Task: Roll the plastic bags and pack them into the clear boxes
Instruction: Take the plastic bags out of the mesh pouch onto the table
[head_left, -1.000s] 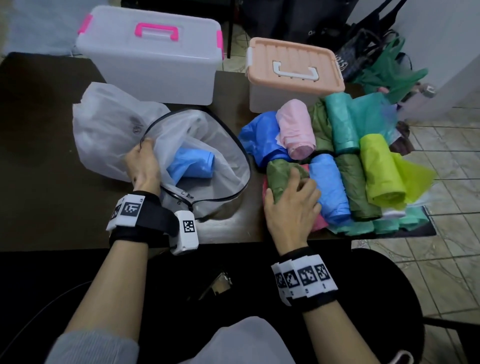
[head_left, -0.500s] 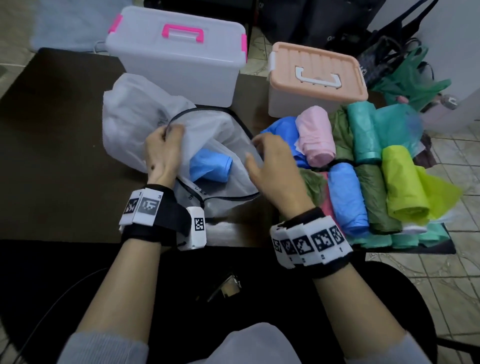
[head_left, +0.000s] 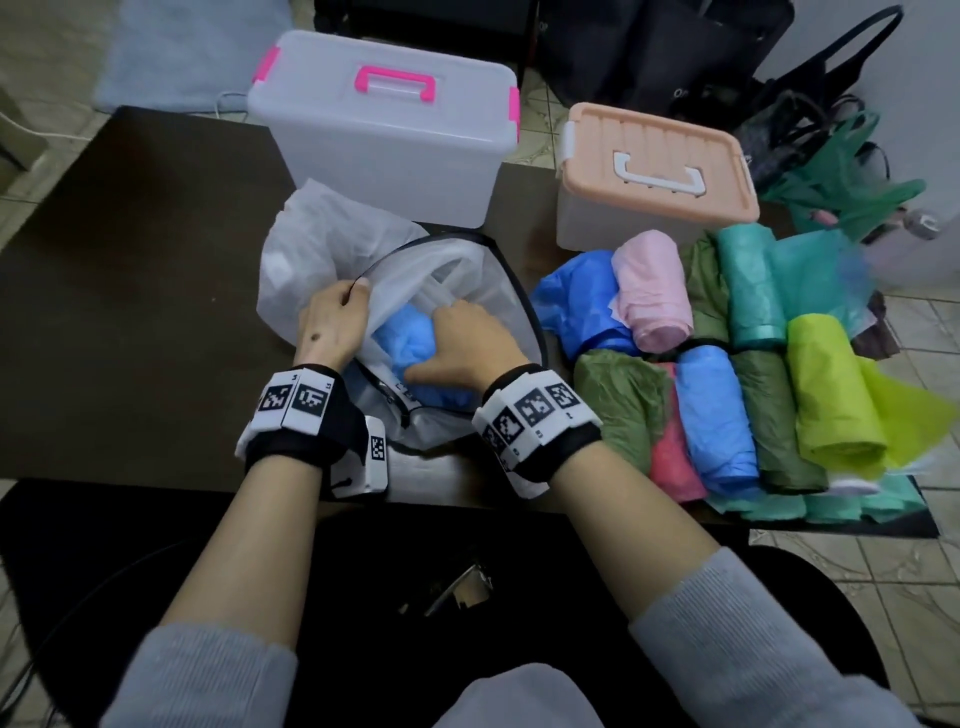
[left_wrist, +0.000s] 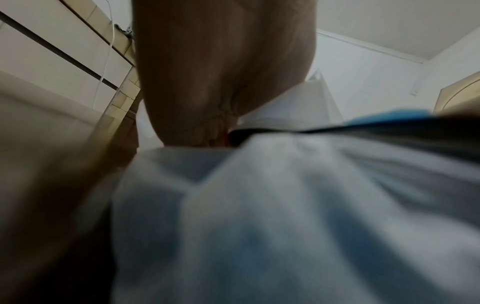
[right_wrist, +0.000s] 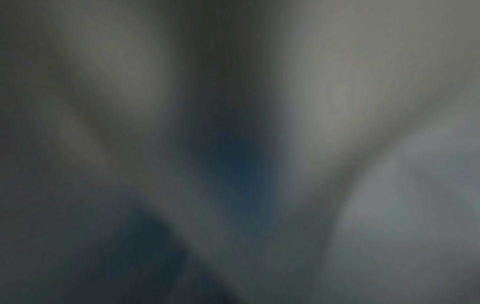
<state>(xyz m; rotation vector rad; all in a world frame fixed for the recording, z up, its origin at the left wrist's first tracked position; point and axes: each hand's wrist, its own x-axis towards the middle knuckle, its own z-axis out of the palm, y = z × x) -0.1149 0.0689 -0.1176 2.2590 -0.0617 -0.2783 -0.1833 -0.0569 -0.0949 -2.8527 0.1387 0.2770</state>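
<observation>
Hands are both busy at the see-through pouch (head_left: 498, 312) now. On the left side, the left hand (head_left: 332, 325) is pinching the black rim of the pouch and holding its mouth open, just like it was a moment ago. In the middle, the right hand (head_left: 462, 348) is the one that has moved. A second ago it was resting on the green roll (head_left: 623, 405) over in the pile, and now it is reaching inside the pouch, with its fingers curled over the blue roll (head_left: 410, 348). I think it is pushing that roll down to make room. On the right, the other rolled bags (head_left: 769, 374) are waiting on the counter (head_left: 130, 291). Behind them, both clear boxes (head_left: 389, 130) are sitting with lids on, so no bags are going in there yet.
</observation>
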